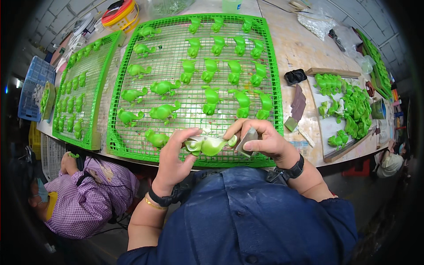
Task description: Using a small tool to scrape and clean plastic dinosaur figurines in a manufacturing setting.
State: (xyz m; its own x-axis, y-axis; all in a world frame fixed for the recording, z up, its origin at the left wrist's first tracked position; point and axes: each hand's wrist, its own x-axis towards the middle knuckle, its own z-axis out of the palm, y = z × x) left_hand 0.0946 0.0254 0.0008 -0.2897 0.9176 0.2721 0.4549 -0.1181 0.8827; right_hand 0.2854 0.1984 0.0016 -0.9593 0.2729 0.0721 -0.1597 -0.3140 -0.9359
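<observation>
Left hand clamps green toy; right hand, at three o'clock, pinches grey sanding pad: best kept flat, strokes light.

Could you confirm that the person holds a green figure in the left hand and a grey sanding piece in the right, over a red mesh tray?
Not quite: the tray is green, not red, as the head view shows. The rest stands: the left hand holds a green figure, and the right hand holds a grey sanding piece against it, over the tray's near edge.
</observation>
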